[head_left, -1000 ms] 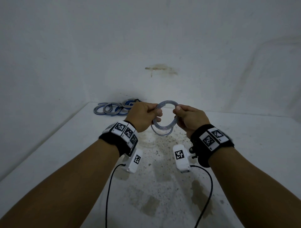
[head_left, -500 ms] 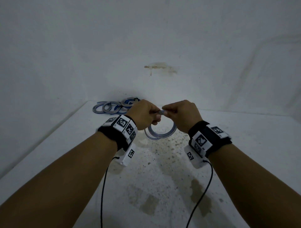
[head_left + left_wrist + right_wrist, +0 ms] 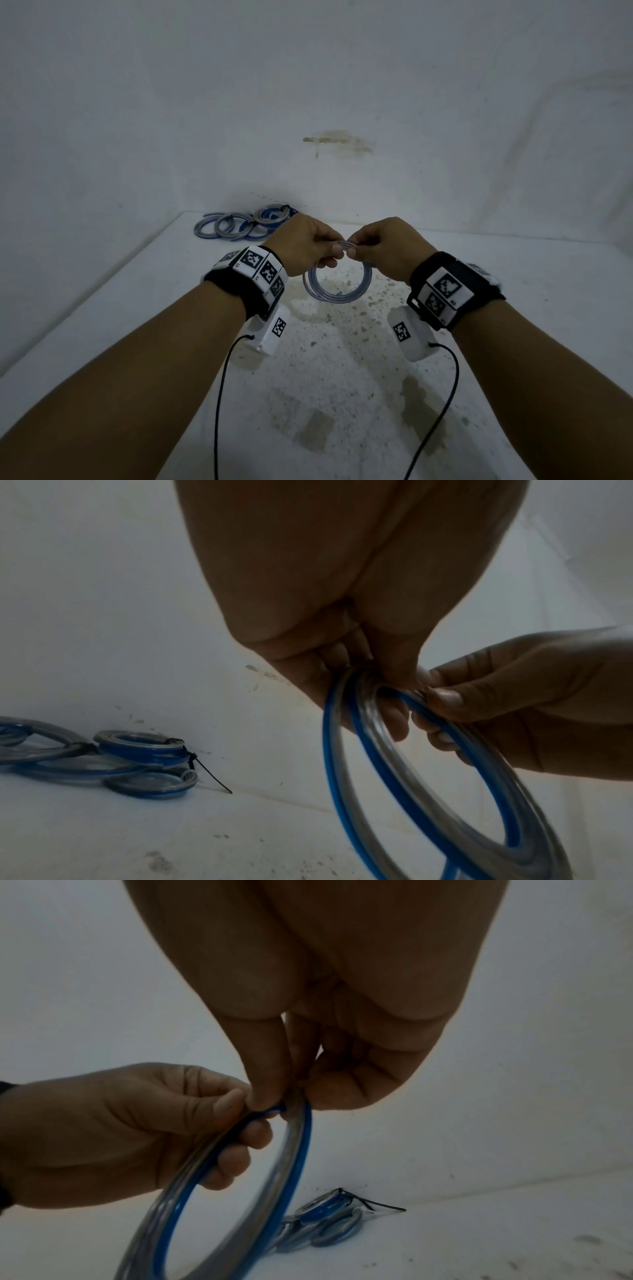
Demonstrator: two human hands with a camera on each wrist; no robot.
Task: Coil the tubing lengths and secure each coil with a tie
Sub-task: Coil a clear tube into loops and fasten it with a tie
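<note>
A coil of clear tubing with a blue stripe (image 3: 337,291) hangs in the air above the white table, held at its top by both hands. My left hand (image 3: 308,245) curls its fingers round the top left of the coil (image 3: 421,799). My right hand (image 3: 383,248) pinches the same spot from the right between thumb and fingers (image 3: 270,1096), where the coil (image 3: 219,1191) drops away below. Whether a tie is on this coil stays hidden behind the fingers.
Several finished coils (image 3: 239,224) lie at the back left of the table by the wall, one with a black tie (image 3: 205,772) sticking out. The white table (image 3: 342,394) is speckled and stained in the middle. Walls close off the back and left.
The coil has swung from standing up between my hands to hanging below them. Both hands have come together at its top and dropped slightly.
</note>
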